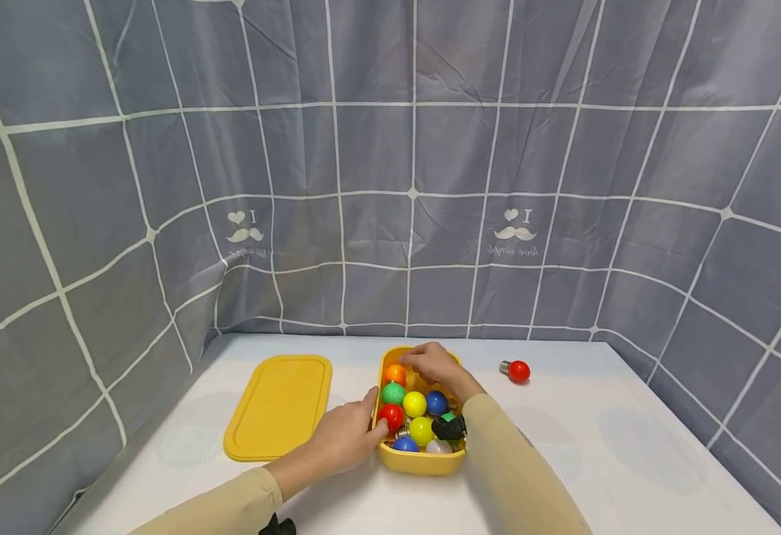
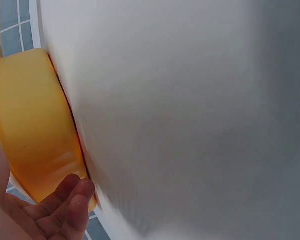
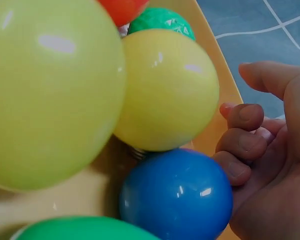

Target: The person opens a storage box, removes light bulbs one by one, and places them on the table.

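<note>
A yellow plastic box (image 1: 423,464) holds several toy light bulbs with coloured round heads, among them an orange bulb (image 1: 395,374), a red bulb (image 1: 391,417), a yellow bulb (image 3: 166,90) and a blue bulb (image 3: 177,195). My left hand (image 1: 346,438) grips the box's left side, thumb at the rim and fingers along the outer wall. Over the far end of the box is my right hand (image 1: 434,365), its fingers bent and the thumb apart from them. Nothing shows between them in the right wrist view. The orange bulb lies just left of these fingertips.
A flat yellow lid (image 1: 279,409) lies left of the box on the white table (image 1: 604,461). Right of the box, one red bulb (image 1: 519,371) rests on its side. A grey checked curtain (image 1: 377,148) surrounds the table's back and sides.
</note>
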Demonstrator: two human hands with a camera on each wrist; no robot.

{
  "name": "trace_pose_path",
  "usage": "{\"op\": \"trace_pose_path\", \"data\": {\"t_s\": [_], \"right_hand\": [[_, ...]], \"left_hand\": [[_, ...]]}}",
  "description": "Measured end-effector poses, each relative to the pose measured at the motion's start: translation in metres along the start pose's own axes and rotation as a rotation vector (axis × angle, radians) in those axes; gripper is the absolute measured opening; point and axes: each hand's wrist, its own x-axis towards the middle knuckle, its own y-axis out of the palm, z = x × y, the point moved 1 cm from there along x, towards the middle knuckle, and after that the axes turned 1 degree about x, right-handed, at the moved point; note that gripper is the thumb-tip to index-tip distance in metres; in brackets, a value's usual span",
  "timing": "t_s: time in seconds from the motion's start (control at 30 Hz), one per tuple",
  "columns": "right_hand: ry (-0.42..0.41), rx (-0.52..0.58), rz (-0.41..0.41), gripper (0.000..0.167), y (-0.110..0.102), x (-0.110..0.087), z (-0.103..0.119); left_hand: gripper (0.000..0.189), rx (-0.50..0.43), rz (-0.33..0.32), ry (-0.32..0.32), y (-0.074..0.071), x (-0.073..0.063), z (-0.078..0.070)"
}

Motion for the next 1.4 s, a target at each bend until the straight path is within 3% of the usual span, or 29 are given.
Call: {"op": "trace_pose_path", "data": {"t_s": [0.5,0.7,0.93,1.13,1.4], "right_hand": [[0.029,-0.025,0.017,0.03,0.0,0.007,-0.003],[0.041,-0.017,0.024,0.028,0.002,0.006,-0.004],[0.064,0.01,0.035,0.031,0.0,0.005,-0.007],[0.057,-0.006,0.073,0.034,-0.001,0.003,-0.01],[0.04,-0.049,0.061,0.028,0.005,0.002,-0.008]], "left_hand": [[0.067,0.002,-0.027,0.013,0.002,0.0,0.0],[0.068,-0.013,-0.008,0.01,0.003,0.0,0.0],[0.068,0.0,-0.038,0.021,0.001,0.0,0.0],[0.068,-0.012,-0.03,0.018,0.003,0.001,-0.001],[0.069,-0.034,-0.01,-0.005,0.002,0.0,0.0]]}}
